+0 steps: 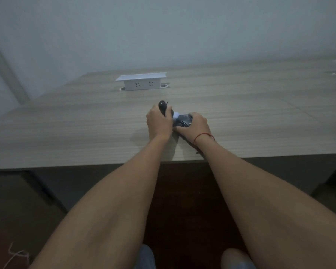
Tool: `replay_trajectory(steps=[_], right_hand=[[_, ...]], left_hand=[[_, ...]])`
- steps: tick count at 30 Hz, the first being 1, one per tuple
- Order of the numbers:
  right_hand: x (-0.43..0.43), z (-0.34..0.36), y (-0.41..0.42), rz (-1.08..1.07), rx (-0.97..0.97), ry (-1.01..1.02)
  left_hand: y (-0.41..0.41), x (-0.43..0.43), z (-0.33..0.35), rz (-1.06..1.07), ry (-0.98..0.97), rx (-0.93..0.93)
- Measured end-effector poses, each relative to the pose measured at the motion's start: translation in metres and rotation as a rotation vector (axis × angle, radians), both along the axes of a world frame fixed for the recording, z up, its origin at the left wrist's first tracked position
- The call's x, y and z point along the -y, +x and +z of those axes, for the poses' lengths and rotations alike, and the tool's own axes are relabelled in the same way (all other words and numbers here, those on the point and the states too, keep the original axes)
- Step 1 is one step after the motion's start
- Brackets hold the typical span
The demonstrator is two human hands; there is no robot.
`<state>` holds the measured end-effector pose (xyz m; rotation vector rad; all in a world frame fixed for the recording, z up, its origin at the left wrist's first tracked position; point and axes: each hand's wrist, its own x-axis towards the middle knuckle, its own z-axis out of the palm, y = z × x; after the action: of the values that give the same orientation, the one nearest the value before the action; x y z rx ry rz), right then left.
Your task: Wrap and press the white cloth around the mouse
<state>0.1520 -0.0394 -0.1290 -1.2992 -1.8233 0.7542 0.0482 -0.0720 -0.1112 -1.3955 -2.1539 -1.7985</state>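
The left hand (159,121) has its fingers curled around a black handle (162,107) that stands up above the knuckles, and the right hand (196,125) grasps a dark grey object (184,121) lying on the counter (85,123). The two hands are touching, near the front edge, with a small pale part (176,116) between them. Farther back, a white socket box (142,82) stands on the counter.

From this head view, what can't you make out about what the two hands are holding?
- Dark rounded object gripped by the left hand, head view: fingers hide its lower part; too dim to identify.
- Grey-and-white object under the right hand: mostly covered, shape unclear.
- Whether the two objects join: hidden between the hands.
- White socket box on the wooden table: its markings are too small.
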Motion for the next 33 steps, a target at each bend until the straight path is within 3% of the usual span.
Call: replay_trajectory(steps=[3,7,18,27,33], right_hand=[[-0.004,0.0,0.001,0.014,-0.039,-0.038],[-0.014,0.007,0.005,-0.019,-0.205,-0.123],[-0.007,0.007,-0.002,-0.054,-0.134,-0.056],[-0.001,0.01,-0.005,-0.119,-0.162,-0.066],[0.003,0.01,-0.002,-0.13,-0.143,-0.051]], left_hand=[[-0.01,-0.006,-0.002,0.05,-0.12,-0.038],[-0.009,-0.009,-0.006,0.059,-0.088,-0.001],[-0.004,0.002,-0.006,0.107,-0.053,0.21],[0.006,0.03,-0.008,-0.045,-0.025,0.118],[0.008,0.02,-0.008,0.015,-0.021,0.258]])
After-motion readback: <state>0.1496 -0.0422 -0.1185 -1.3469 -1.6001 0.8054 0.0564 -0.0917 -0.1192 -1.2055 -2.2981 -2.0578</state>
